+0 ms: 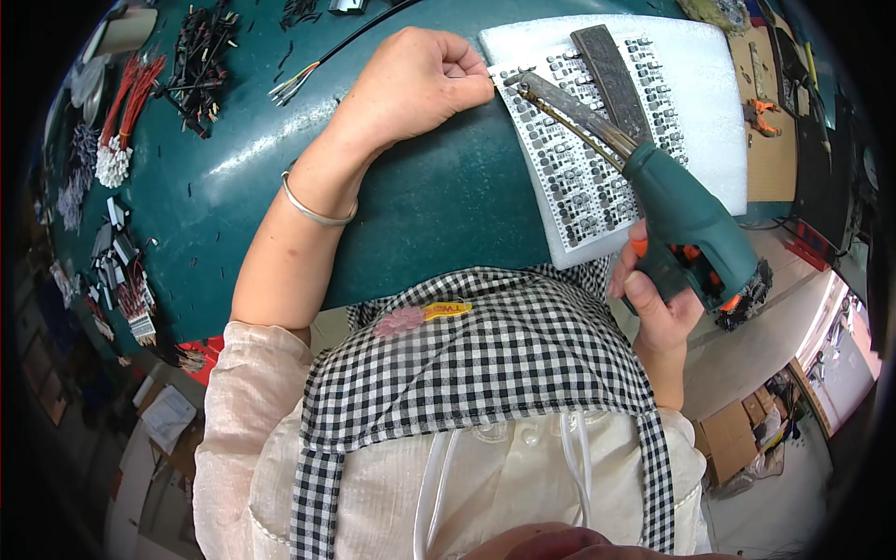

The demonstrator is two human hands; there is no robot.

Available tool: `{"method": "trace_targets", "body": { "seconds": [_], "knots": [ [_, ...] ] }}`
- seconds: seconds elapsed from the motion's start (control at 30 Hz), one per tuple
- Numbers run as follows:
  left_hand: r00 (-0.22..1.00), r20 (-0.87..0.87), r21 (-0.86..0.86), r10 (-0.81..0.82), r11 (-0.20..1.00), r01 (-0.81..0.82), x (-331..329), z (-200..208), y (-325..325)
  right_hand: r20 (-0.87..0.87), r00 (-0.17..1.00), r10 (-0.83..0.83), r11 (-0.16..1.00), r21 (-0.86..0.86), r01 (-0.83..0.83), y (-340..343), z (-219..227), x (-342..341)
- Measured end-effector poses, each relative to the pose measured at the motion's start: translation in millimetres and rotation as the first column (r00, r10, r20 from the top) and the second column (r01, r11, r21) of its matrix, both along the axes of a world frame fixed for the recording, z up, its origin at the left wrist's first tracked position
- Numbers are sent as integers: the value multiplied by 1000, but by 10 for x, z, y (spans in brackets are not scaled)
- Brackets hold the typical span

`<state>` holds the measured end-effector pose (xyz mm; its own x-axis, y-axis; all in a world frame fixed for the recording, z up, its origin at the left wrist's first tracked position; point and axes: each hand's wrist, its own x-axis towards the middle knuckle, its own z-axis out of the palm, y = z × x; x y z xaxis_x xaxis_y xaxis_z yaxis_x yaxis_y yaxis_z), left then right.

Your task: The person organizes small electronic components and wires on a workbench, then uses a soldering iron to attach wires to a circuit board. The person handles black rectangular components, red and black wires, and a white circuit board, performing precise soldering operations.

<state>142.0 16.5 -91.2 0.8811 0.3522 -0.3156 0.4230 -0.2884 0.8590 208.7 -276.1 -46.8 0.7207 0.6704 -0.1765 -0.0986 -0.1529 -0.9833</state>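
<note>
My right hand (658, 303) grips the handle of a green pistol-style soldering gun (686, 229) with orange trigger parts. Its long metal barrel (569, 107) reaches up-left over a white foam sheet (709, 84) that carries rows of several small dark components (583, 177). My left hand (415, 79) rests on the green table (439, 201) as a loose fist, its fingertips pinched at the sheet's left edge close to the barrel's tip. Whether it holds something thin there I cannot tell. A dark flat metal bar (611, 79) lies across the components.
A silver bangle (313, 210) is on my left wrist. A multi-coloured cable end (294, 84) lies left of the fist. Bundles of red wires (131, 98), black wire pieces (201, 65) and small connectors (121, 271) crowd the table's left side. Cardboard boxes (733, 434) sit on the floor at right.
</note>
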Motion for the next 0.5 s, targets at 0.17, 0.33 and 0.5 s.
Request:
{"method": "trace_targets", "body": {
  "seconds": [0.17,0.33,0.5],
  "knots": [
    [1000,-10,26,3,1000,-3,1,0,-15,11,1000,13,999,31,-13,50,-13,-8],
    [1000,7,67,2,998,-3,1,19,-20,-63,997,54,998,25,-52,-47,-50,9],
    [999,30,142,12,990,-16,-1,42,-46,-21,999,45,997,-56,-46,-5,15,-17]
  ]
}}
